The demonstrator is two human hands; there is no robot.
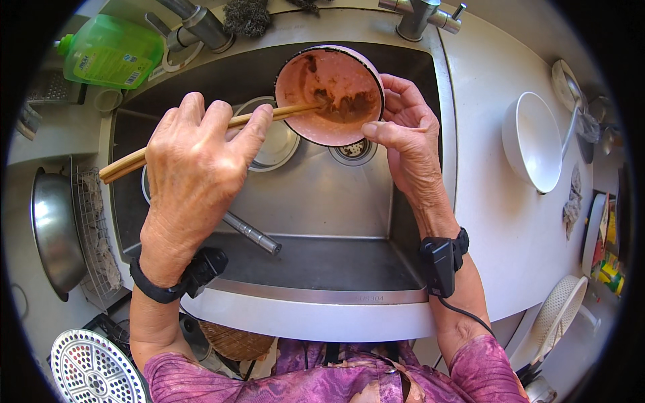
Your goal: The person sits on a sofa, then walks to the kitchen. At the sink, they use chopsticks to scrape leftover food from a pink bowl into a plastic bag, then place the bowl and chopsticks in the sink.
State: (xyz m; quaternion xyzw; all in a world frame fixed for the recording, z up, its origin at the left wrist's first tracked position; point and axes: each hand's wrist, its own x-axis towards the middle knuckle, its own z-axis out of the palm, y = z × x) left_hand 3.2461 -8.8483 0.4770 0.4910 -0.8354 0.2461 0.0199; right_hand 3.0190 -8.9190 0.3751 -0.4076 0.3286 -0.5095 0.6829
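My right hand grips the rim of a pink bowl, tilted so its inside faces me, above the back of a steel sink. Brown residue clings to the bowl's inner wall. A pair of wooden chopsticks is in my left hand, their tips touching the residue. Beneath the bowl, a round metal dish lies in the sink beside the drain strainer. A ridged metal handle shows below my left hand; what it belongs to is mostly hidden.
Two faucets stand behind the sink. A green detergent bottle is at the back left. A white bowl sits on the right counter. On the left are a steel basin and a wire rack.
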